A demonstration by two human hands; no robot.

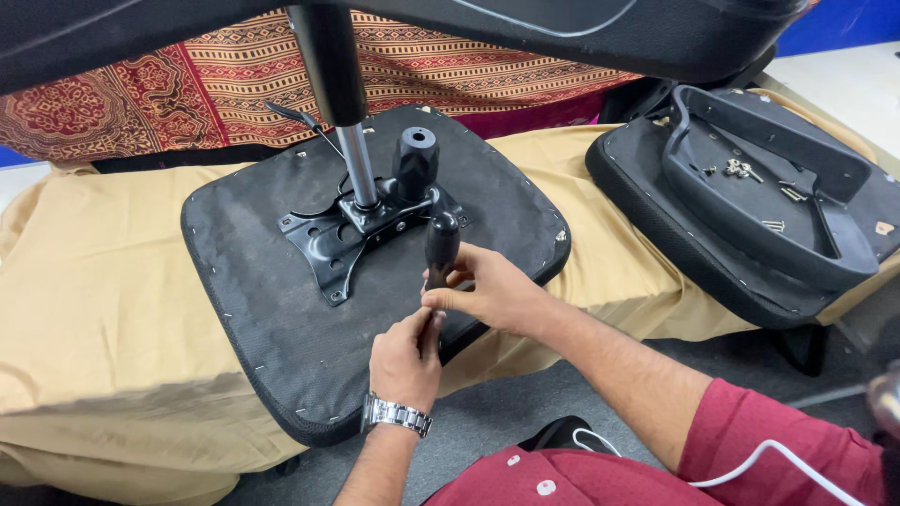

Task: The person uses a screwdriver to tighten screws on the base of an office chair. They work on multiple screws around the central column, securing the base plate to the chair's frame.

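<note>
Upturned chair seat (281,309) lies on a tan-covered bench (94,281), its near edge overhanging the bench's front edge. A black metal plate (328,239) is bolted at the seat's centre, with a chrome gas cylinder (356,164) rising from it up out of view and a black knob (416,159) just right of the cylinder. A thin lever (295,117) sticks out towards the seat's far edge.

Right hand (492,295) is closed around the lower part of a black handle (441,248), thumb and fingers pinching it; the handle stands roughly upright over the seat's near-right part, just in front of the plate. Left hand (405,361), with a metal watch (398,414) on the wrist, is curled shut at the seat's near edge, fingers touching the handle's lower end below the right hand; whether it grips the same handle or something smaller I cannot tell.

At the bench's right end a second black pad (675,239) carries an armrest frame (750,197) with loose screws (741,171) lying inside. A patterned red cloth (234,75) lies behind the seat.
</note>
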